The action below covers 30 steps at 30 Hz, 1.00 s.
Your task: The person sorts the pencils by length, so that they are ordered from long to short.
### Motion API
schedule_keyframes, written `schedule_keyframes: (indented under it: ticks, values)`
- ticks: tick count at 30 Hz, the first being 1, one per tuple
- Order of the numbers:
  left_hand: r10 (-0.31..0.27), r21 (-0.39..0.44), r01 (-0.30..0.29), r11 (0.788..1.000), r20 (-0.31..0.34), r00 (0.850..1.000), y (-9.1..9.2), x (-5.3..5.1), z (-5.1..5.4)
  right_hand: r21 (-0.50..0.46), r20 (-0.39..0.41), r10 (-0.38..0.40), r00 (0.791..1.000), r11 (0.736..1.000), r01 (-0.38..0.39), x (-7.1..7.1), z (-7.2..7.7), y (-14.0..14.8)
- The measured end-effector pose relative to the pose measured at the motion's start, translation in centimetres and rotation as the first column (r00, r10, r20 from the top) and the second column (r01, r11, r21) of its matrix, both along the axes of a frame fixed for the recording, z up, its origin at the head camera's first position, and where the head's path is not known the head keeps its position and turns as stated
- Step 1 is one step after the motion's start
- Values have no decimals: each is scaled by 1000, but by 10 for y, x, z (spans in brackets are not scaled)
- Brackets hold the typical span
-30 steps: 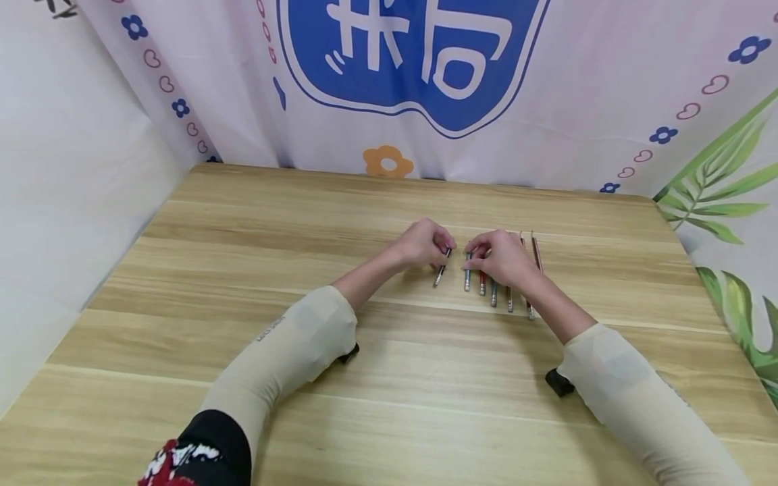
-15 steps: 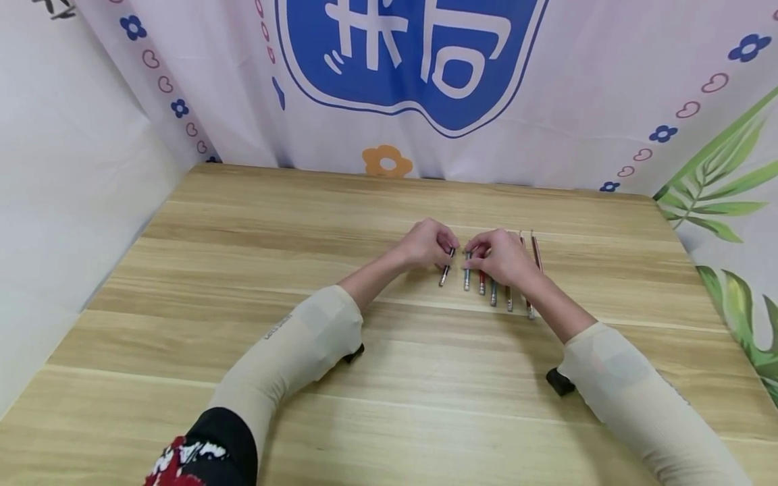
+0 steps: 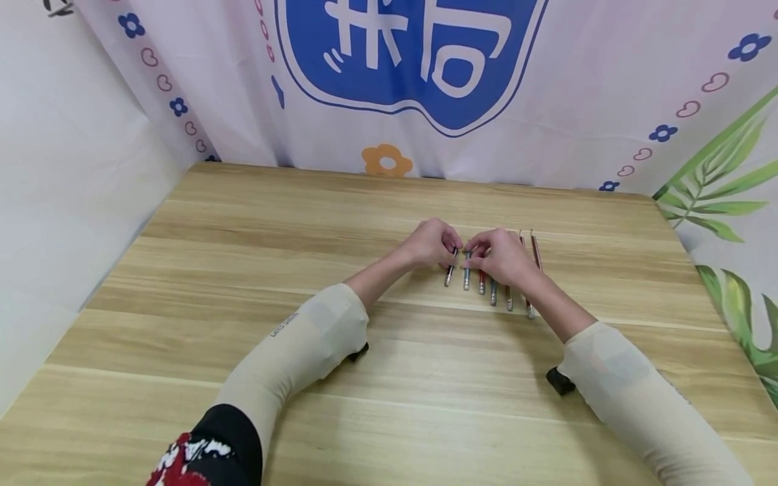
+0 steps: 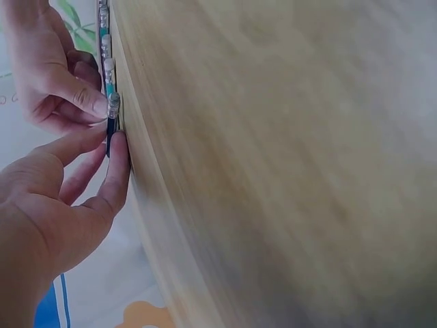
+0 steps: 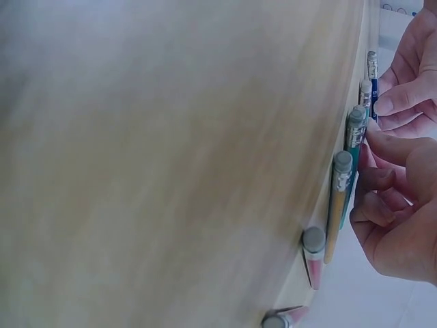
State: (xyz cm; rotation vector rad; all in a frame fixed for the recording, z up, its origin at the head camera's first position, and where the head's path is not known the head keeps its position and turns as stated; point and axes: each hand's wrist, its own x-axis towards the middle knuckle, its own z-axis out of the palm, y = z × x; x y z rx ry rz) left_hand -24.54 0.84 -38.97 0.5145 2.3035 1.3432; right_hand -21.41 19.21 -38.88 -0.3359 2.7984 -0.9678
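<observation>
In the head view, my left hand (image 3: pixel 433 243) pinches a dark pencil (image 3: pixel 448 275) between thumb and fingers, its eraser end toward me. Close by on the right, my right hand (image 3: pixel 501 256) has thumb and fingertips at a light blue pencil (image 3: pixel 467 278), seemingly pinching it. The two pencils lie nearly side by side with a narrow gap. The left wrist view shows the dark pencil (image 4: pixel 113 119) between the left thumb and fingers. Under and beside the right hand are a red pencil (image 3: pixel 482 283), a teal pencil (image 3: pixel 494 294) and a yellowish pencil (image 3: pixel 509 301), their far ends hidden.
Reddish-brown pencils (image 3: pixel 536 251) lie at the right of the row, partly under the right wrist. All the pencils rest on a wood-grain table (image 3: pixel 304 229). A printed curtain (image 3: pixel 577 101) hangs along the table's back edge.
My left hand has slid the dark pencil right, toward the light blue one, and the gap between them has narrowed. My right hand has stayed almost still.
</observation>
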Motion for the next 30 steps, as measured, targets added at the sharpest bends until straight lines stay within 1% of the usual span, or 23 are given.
schedule_keyframes:
  ticks: [10, 16, 23, 30]
  values:
    - [-7, -15, 7, 1000, -8, 1000, 0, -1, 1, 3, 4, 2, 1000, 1000, -2, -1, 2, 0]
    - [-15, -17, 15, 1000, -11, 1000, 0, -1, 0, -5, -2, 6, 1000, 1000, -6, 0, 2, 0]
    - [-15, -25, 14, 1000, -41, 999, 1, 0, -1, -10, 6, 3, 1000, 1000, -3, 1, 1, 0]
    - [3, -27, -4, 1000, -21, 1000, 2, -1, -1, -12, 8, 7, 1000, 1000, -7, 0, 0, 0]
